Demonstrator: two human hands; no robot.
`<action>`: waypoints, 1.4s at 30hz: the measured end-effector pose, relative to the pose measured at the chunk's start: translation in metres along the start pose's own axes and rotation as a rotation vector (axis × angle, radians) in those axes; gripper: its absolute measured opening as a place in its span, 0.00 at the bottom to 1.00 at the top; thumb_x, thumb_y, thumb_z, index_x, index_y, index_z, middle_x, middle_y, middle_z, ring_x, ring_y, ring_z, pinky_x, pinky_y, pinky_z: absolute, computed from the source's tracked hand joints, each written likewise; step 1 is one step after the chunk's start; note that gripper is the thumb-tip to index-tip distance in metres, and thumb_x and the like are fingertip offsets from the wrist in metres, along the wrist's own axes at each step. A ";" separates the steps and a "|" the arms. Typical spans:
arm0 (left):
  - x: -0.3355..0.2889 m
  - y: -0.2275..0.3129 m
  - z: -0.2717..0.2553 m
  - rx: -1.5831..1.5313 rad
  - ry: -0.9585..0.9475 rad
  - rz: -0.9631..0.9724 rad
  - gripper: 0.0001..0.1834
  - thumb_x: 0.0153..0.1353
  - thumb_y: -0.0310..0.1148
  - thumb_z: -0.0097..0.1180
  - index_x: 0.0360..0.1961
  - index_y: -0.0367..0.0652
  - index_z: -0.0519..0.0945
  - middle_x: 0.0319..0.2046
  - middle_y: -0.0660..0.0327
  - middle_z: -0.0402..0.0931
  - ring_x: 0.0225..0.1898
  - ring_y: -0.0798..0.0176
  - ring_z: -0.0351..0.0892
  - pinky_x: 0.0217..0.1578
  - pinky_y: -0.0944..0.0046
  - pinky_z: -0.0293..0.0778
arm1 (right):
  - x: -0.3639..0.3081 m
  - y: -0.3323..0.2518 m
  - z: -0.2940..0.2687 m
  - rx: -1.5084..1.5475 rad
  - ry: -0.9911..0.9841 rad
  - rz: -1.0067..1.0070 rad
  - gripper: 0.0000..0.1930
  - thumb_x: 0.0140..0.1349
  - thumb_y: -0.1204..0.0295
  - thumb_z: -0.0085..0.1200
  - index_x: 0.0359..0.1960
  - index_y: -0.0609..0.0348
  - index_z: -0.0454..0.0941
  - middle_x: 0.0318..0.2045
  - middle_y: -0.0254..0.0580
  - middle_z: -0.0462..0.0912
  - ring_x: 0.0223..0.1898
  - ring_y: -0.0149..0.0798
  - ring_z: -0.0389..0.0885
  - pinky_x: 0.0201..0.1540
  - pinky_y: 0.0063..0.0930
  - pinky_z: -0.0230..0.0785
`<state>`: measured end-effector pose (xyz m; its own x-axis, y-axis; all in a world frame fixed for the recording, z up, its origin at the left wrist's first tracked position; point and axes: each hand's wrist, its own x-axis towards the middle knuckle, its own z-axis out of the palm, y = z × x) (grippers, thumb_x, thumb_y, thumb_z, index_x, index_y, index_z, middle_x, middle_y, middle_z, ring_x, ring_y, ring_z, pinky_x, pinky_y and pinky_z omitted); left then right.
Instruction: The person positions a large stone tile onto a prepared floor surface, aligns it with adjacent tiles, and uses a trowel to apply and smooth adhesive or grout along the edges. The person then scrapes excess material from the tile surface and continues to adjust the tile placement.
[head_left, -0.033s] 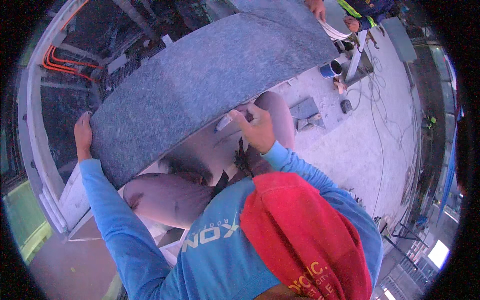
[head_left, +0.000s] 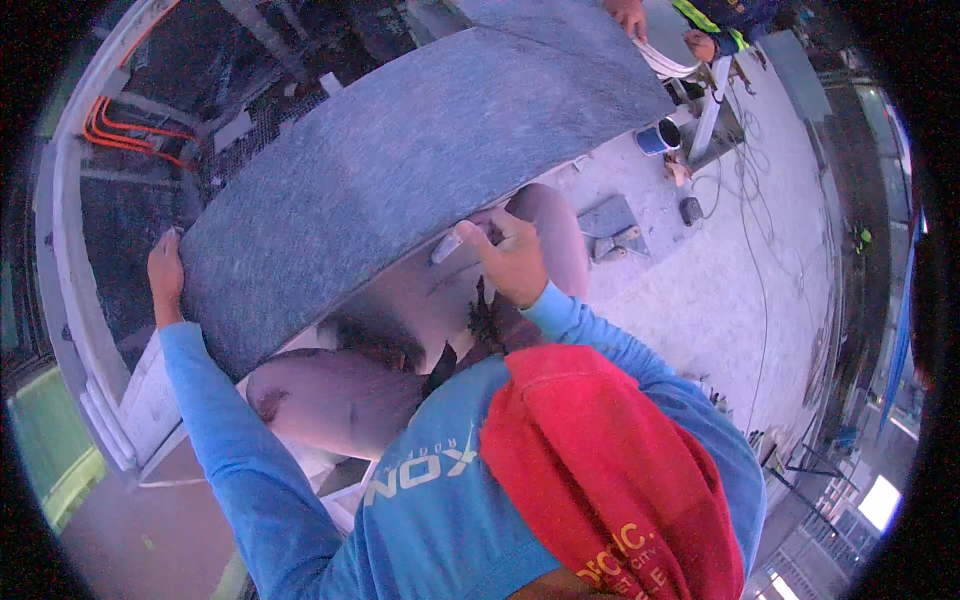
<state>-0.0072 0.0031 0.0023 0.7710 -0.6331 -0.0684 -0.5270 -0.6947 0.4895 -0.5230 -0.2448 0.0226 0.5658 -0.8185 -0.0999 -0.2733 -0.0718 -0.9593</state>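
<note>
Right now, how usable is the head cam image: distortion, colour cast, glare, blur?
Head view: strong fisheye, the grey stone slab bows into an arc and a black ring cuts the corners; blue-violet cast overall; bright blown patch at lower right, no glare on the slab; left hand on the slab's end and right hand at its near edge are fairly sharp; the far hands at the top edge are small and soft.

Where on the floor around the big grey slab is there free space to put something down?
The pale concrete floor right of the large grey stone slab is mostly bare, bordered by thin cables. It is crowded near the blue bucket and white frame legs. Under the slab, the knees fill the room. The left hand grips the slab's end; the right hand its near edge.
</note>
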 end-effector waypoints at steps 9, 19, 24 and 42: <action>0.004 -0.006 0.003 0.131 0.044 0.133 0.26 0.70 0.42 0.40 0.54 0.28 0.75 0.53 0.41 0.75 0.57 0.45 0.73 0.56 0.56 0.65 | -0.004 0.061 -0.020 -0.330 -0.098 -0.325 0.12 0.56 0.70 0.58 0.41 0.60 0.78 0.36 0.53 0.80 0.37 0.57 0.80 0.39 0.45 0.74; 0.000 0.006 -0.003 0.018 -0.059 0.128 0.23 0.69 0.39 0.39 0.47 0.27 0.78 0.43 0.41 0.79 0.45 0.47 0.77 0.47 0.55 0.68 | -0.002 0.093 -0.085 -0.520 0.113 -0.360 0.09 0.53 0.74 0.54 0.37 0.56 0.76 0.35 0.48 0.80 0.36 0.55 0.80 0.35 0.47 0.71; -0.003 0.015 -0.005 0.001 -0.026 0.242 0.23 0.68 0.38 0.38 0.43 0.26 0.78 0.39 0.43 0.80 0.40 0.49 0.75 0.44 0.54 0.69 | 0.007 0.143 -0.149 -0.312 0.691 0.102 0.07 0.60 0.76 0.50 0.38 0.59 0.79 0.32 0.56 0.80 0.32 0.55 0.80 0.35 0.40 0.72; -0.025 0.058 -0.001 -0.002 -0.073 0.093 0.25 0.68 0.40 0.34 0.49 0.29 0.76 0.44 0.52 0.77 0.44 0.56 0.74 0.49 0.57 0.67 | -0.001 0.414 -0.297 -1.157 0.044 0.798 0.21 0.66 0.61 0.47 0.62 0.36 0.67 0.70 0.40 0.54 0.69 0.49 0.55 0.60 0.61 0.61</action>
<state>-0.0565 -0.0210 0.0335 0.6907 -0.7180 -0.0862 -0.5941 -0.6314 0.4984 -0.8672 -0.4430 -0.2961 -0.0621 -0.8762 -0.4779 -0.9938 0.0102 0.1105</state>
